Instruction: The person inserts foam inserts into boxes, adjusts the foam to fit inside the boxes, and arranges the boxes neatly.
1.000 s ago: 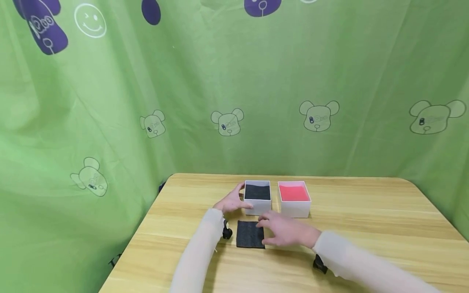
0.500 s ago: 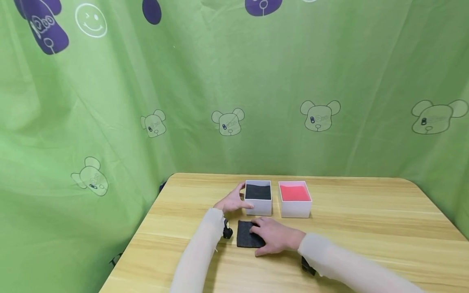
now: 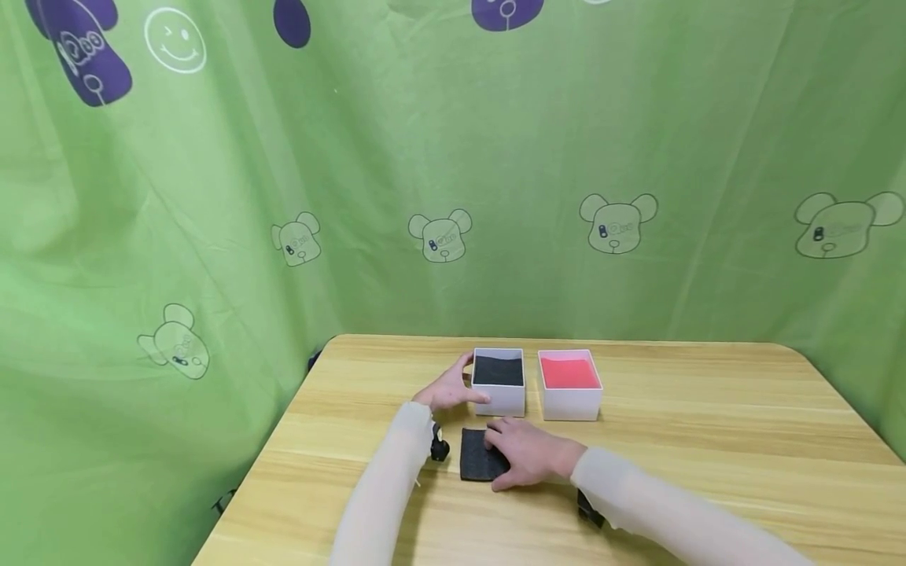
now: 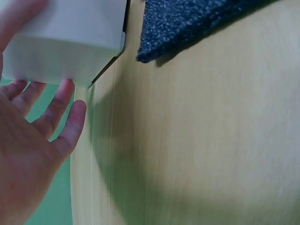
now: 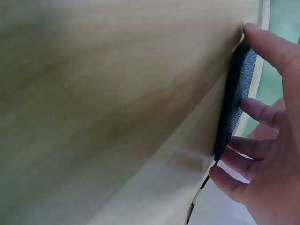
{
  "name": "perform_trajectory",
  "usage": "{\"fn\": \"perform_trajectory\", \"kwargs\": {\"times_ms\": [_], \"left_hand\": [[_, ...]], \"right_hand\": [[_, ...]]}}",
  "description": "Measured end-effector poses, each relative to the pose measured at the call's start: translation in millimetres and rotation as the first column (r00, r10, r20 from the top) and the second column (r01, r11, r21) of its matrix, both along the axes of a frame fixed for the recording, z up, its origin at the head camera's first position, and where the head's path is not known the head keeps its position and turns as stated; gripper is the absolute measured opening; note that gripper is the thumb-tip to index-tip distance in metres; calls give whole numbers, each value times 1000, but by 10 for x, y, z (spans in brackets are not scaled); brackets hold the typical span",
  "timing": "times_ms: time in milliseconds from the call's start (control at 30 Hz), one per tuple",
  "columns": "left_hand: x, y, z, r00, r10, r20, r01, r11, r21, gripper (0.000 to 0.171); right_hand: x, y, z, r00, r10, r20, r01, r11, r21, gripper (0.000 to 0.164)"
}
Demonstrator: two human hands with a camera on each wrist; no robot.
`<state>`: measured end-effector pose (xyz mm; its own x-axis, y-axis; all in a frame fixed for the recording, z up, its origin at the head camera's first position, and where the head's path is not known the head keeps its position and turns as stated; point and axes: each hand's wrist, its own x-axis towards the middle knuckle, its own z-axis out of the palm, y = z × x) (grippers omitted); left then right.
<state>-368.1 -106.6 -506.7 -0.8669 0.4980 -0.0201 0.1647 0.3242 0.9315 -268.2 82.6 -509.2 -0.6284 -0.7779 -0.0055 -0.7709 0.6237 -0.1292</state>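
My left hand (image 3: 449, 387) steadies a small white open-topped box (image 3: 506, 401), thumb on its front and fingers around its left side. Inside the box lies a black sheet (image 3: 499, 372). On the table just in front, a flat black foam square (image 3: 476, 457) sits under my right hand (image 3: 531, 452). That hand grips it at the edges, thumb at the near side and fingers across the far part; the square's right part is hidden. In the right wrist view, thumb and fingertips touch the foam square (image 5: 239, 93). The left wrist view shows a foam corner (image 4: 178, 28) near the box (image 4: 65, 51).
A second white box (image 3: 570, 406) with a red sheet (image 3: 569, 373) inside stands right of the first, a narrow gap between them. Both are on a wooden table (image 3: 708, 440). A green printed curtain (image 3: 524, 141) hangs behind and at the left.
My right hand has moved left onto the black foam square and taken hold of it. The square has shifted very slightly right and nearer. My left hand and both boxes have stayed put.
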Motion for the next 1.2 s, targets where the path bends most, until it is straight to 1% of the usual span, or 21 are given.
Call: {"fn": "perform_trajectory", "kwargs": {"times_ms": [100,200,267,367,467,600,700,767,900,967,1167,1200], "left_hand": [[4,-1,-1,1000,-2,-2,2,1000,-3,100],[-1,-7,-1,1000,-2,-5,2,1000,-4,101],[-13,-14,-6,1000,-1,-3,1,1000,-6,101],[-14,-23,-2,1000,1,5,-1,1000,-3,102],[-11,-22,6,1000,-3,15,3,1000,18,102],[-12,-14,8,1000,-19,17,18,998,54,100],[-17,-9,-7,1000,-26,13,26,998,56,99],[-20,-15,-13,1000,-19,12,18,999,41,99],[-25,-23,-17,1000,-5,12,5,1000,10,99],[-21,-22,-15,1000,-4,11,4,1000,6,99],[-16,-7,-5,1000,-10,-6,10,1000,1,100],[-16,-3,-5,1000,-11,-3,11,1000,3,100]], "right_hand": [[3,-11,4,1000,-1,-9,1,1000,-8,53],[8,6,12,1000,23,-20,-23,1000,-20,52],[13,40,26,999,38,-19,-38,999,-28,52],[21,113,70,999,38,-3,-38,998,-57,52],[23,188,152,1000,27,-1,-27,995,-100,53],[24,274,292,999,25,-36,-29,991,-133,51],[22,330,413,998,24,-64,-33,988,-152,49],[6,356,518,998,22,-65,-34,982,-186,49],[-79,394,719,998,0,-67,-17,969,-248,51],[-147,405,792,998,-25,-55,10,966,-260,52],[-375,405,893,994,-111,12,110,959,-261,54],[-414,399,896,993,-119,10,117,959,-258,54]]}}
